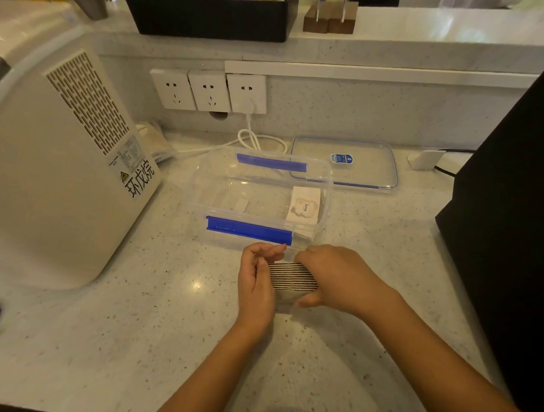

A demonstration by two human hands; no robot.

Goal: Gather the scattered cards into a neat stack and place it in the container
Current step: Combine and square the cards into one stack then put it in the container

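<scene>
A stack of cards (293,277) stands on edge on the counter, its striped edges facing up, just in front of the container. My left hand (257,285) presses flat against its left end and my right hand (336,277) grips its right end. The clear plastic container (203,185) with blue clips sits open right behind my hands. Inside it, at the right end, lies another pile of cards (304,205) with "love" printed on top.
The container's clear lid (370,166) lies behind it to the right. A large beige appliance (59,167) fills the left side. A black box (508,214) stands at the right. A white cable (254,140) runs from wall sockets (208,91).
</scene>
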